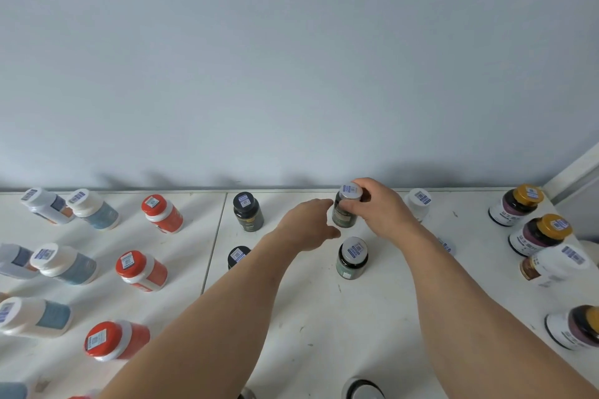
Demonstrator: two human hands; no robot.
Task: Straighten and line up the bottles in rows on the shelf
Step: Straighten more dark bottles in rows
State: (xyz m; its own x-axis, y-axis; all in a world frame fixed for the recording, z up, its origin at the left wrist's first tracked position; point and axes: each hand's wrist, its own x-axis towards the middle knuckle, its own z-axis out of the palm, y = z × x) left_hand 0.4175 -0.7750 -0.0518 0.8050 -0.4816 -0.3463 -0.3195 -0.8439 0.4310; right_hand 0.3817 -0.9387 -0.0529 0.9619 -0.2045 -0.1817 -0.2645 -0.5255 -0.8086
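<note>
shelf (pixel 324 317): matt white, scuffed | bottles (pixel 351 261): glossy plastic, paper stickers on caps

Looked like a shop or stockroom: white shelf (pixel 291 317) held barcode-stickered supplement bottles (pixel 162 214) in rows, 9 to 3 o'clock.

I see a plain grey-blue wall (pixel 291 58) beyond the hands, a scuffed white shelf (pixel 324 317) beneath them, soft even light.
</note>
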